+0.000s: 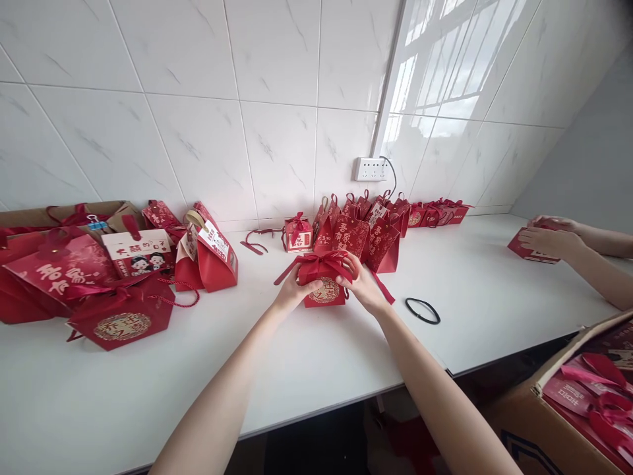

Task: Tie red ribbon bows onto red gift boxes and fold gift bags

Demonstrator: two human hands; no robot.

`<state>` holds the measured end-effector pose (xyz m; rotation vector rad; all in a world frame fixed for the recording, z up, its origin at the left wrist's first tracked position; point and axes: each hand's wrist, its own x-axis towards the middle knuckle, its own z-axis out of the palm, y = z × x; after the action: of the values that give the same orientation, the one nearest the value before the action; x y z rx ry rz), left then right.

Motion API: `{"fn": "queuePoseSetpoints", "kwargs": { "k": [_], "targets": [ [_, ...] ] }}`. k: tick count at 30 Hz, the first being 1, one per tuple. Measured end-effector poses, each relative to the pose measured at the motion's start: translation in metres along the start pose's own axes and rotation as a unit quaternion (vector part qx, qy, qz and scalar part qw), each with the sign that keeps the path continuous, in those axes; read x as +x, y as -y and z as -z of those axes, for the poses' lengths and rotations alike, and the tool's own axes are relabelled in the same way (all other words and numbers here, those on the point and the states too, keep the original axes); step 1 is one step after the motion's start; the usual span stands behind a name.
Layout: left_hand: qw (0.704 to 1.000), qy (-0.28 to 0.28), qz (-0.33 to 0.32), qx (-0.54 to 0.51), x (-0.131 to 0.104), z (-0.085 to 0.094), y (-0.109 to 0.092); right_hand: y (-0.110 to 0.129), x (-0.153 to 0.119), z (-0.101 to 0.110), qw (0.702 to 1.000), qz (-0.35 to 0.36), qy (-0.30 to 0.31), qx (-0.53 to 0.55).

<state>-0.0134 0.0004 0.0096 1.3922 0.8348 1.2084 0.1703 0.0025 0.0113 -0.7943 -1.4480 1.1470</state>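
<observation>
A red gift box (324,293) with a round gold emblem and a red ribbon bow on top stands upright on the white table. My left hand (295,290) grips its left side, thumb on the front face. On the opposite side my right hand (362,285) holds it, with the thumb near the bow and fingers at the upper edge. Loose ribbon ends stick out to both sides. Just behind it stand several red gift bags (380,241) with gold lettering, and a small red and white box (298,234) with a bow.
More red boxes (121,323) and bags crowd the left side. A black elastic loop (422,311) lies on the white table (291,376). At right, a co-worker's hands (551,236) hold a red box. A cardboard carton (524,409) of red boxes stands lower right; a socket strip (370,169) is on the wall.
</observation>
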Motion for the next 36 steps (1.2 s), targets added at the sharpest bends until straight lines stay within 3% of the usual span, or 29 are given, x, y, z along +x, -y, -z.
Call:
{"fn": "queuePoseSetpoints", "kwargs": {
  "k": [7,15,26,30,32,34,36],
  "targets": [
    [0.999,0.022,0.011,-0.022,-0.002,0.000,-0.003,0.002,-0.001,-0.001,1.000,-0.024,-0.002,-0.008],
    [1.000,0.000,-0.004,0.020,-0.003,0.008,-0.003,0.008,-0.003,-0.003,0.999,0.028,0.028,0.004],
    [0.995,0.000,-0.081,0.064,-0.002,0.008,-0.002,0.008,-0.004,-0.002,0.997,0.066,0.044,0.005],
    [0.992,-0.009,-0.087,0.087,0.001,0.007,0.005,0.002,-0.003,-0.003,0.997,0.078,-0.010,-0.017],
    [0.986,-0.050,-0.089,0.134,0.003,0.008,0.012,-0.003,0.000,-0.003,0.990,0.106,-0.071,-0.064],
    [0.964,-0.124,-0.102,0.210,0.006,0.011,0.020,-0.010,0.003,-0.001,0.967,0.156,-0.149,-0.139],
    [0.939,-0.181,-0.125,0.263,0.008,0.015,0.025,-0.016,0.006,0.002,0.924,0.209,-0.223,-0.229]
  ]
}}
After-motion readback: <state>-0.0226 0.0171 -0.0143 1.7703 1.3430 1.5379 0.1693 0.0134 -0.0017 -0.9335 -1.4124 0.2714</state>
